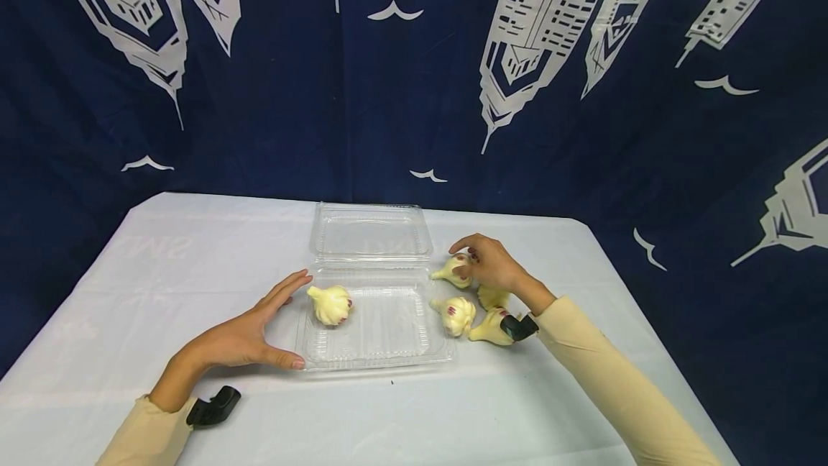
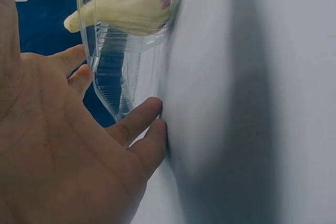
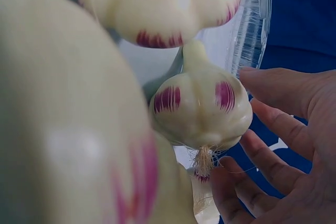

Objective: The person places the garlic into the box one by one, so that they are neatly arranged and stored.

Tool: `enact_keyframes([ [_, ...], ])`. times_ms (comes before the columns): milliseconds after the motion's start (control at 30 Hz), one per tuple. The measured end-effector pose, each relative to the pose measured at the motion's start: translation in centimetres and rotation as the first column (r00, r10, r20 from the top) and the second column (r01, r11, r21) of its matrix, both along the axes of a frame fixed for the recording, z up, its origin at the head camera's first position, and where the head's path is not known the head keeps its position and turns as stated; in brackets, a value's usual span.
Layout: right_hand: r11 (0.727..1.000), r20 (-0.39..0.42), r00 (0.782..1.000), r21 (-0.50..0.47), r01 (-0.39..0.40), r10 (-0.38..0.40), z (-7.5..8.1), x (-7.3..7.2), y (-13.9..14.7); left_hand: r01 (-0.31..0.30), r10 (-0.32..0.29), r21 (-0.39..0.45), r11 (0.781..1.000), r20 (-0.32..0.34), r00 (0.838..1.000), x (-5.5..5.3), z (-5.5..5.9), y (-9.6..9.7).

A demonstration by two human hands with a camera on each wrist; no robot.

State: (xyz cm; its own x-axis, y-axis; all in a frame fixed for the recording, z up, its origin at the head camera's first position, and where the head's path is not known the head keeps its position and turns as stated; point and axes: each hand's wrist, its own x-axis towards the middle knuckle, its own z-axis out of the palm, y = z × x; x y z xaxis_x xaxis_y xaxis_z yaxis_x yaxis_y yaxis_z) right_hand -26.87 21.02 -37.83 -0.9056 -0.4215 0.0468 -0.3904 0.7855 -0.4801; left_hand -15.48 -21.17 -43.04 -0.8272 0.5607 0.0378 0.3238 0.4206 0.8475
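A clear plastic clamshell container [image 1: 382,362] lies on the table with its lid [image 1: 371,232] folded back. One whitish garlic bulb [image 1: 331,305] sits at the left inside its tray. My left hand [image 1: 242,333] is spread at the tray's left side; in the left wrist view its fingertips [image 2: 152,106] are right at the plastic wall. At the tray's right, my right hand [image 1: 493,262] reaches over a garlic bulb [image 3: 202,103] with purple streaks and dry roots. Thumb and fingers are spread apart, with their tips at the bulb's edge.
Several more garlic bulbs cluster near the right hand: one [image 1: 456,316] by the tray's right edge, one [image 1: 491,328] below the wrist and one [image 1: 494,296] partly under the hand. A white cloth [image 1: 401,416] covers the table; a dark blue printed curtain [image 1: 291,106] hangs behind.
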Motion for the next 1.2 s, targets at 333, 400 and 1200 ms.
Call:
enact_keyframes([
  [333,0.999,0.036,0.999,0.045,-0.019,0.017,-0.1,0.0,-0.1,-0.004,0.004,0.005,1.0,0.002,1.0,0.1,-0.1,0.0],
  [400,0.999,0.051,0.999,0.048,-0.018,0.015,-0.2,0.1,-0.1,-0.002,0.002,0.005,1.0,0.002,1.0,0.1,-0.1,0.0],
  [1200,0.999,0.013,1.0,0.046,0.027,-0.027,0.8,0.3,0.1,-0.01,0.01,0.0,1.0,0.01,1.0,0.2,-0.1,-0.2],
])
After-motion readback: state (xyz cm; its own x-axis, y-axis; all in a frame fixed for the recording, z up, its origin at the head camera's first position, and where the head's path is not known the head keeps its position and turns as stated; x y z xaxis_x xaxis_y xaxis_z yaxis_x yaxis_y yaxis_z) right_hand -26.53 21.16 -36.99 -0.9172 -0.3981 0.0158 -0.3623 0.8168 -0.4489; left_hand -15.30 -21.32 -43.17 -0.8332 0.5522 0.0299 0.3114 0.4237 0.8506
